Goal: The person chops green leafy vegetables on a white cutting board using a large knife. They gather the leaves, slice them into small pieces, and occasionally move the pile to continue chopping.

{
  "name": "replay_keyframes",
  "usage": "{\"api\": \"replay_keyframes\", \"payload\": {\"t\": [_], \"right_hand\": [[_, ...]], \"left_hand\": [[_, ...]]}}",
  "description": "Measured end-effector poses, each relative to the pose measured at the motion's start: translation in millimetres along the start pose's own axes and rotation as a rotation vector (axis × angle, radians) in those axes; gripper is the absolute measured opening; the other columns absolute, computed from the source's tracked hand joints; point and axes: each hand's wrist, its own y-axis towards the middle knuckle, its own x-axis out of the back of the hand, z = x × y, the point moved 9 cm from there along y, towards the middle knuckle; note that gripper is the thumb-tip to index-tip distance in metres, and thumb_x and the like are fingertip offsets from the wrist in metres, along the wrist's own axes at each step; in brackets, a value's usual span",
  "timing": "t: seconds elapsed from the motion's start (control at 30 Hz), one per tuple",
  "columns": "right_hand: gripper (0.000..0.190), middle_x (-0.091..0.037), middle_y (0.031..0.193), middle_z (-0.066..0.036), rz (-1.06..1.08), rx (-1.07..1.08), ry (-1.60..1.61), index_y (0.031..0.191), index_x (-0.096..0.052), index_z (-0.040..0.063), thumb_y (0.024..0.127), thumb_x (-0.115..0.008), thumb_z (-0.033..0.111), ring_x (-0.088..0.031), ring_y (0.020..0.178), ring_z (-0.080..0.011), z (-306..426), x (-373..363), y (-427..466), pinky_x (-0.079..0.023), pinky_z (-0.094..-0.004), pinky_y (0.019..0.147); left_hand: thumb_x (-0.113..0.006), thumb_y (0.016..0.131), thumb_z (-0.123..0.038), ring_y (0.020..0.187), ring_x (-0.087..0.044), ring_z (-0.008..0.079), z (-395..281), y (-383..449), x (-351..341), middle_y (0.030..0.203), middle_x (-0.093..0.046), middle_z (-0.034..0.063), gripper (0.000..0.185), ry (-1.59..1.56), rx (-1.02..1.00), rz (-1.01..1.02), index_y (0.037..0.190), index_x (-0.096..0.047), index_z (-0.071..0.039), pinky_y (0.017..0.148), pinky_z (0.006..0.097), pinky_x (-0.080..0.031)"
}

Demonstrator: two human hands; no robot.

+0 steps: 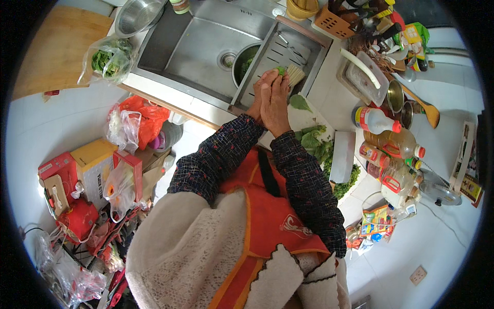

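My left hand [257,94] and my right hand [276,106] are pressed together, palm against palm, above the slotted metal tray [266,58] at the sink's right side. A bit of green leaf [281,70] pokes out past the fingertips; the rest of it is hidden between the palms. Just beyond the right fingers lies a bamboo scouring brush [296,75]. To the left, a metal pot [234,68] with greens inside stands in the sink [204,38], partly under the tray. One loose leaf [300,102] rests on the white board [308,116] beside my right hand.
On the right are a cleaver [342,156], leafy greens [312,141], chopped greens [347,183] and several bottles [376,120]. A white radish-like stalk [361,67] lies across a plastic box [364,83]. Bagged greens [110,60] and a metal basin [139,17] sit left of the sink.
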Motion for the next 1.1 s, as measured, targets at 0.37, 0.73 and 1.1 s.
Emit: {"api": "replay_keyframes", "payload": {"t": [0.37,0.73,1.1], "right_hand": [[0.066,-0.024,0.151,-0.029,0.068,0.025,-0.159,0.144,-0.034,-0.002,0.099,-0.047,0.043,-0.021,0.142,-0.0421,30,19,23,-0.018,-0.0439,0.116],[0.035,-0.061,0.120,-0.017,-0.432,-0.553,-0.031,0.127,-0.055,-0.003,0.096,-0.054,0.013,-0.061,0.108,-0.0233,-103,204,-150,-0.048,-0.0322,0.093],[0.036,-0.055,0.096,-0.014,-0.407,-0.566,-0.612,0.103,-0.056,0.005,0.076,-0.077,0.014,-0.051,0.094,-0.0331,-156,249,-292,-0.042,-0.0435,0.083]], "left_hand": [[-0.053,0.098,-0.026,0.103,-0.060,0.0288,-37,27,48,0.109,-0.061,0.0134,0.029,-0.395,0.264,-0.172,0.117,-0.054,-0.004,0.095,0.0451,-0.050],[-0.047,0.098,-0.032,0.117,-0.054,0.0388,-55,140,131,0.136,-0.051,0.0222,0.046,1.510,0.108,-0.085,0.131,-0.052,-0.001,0.103,0.0437,-0.042],[-0.067,0.084,-0.008,0.072,-0.064,0.0128,-83,36,-16,0.084,-0.071,0.0080,0.012,1.424,-0.597,0.240,0.095,-0.072,-0.007,0.065,0.0275,-0.050]]}}
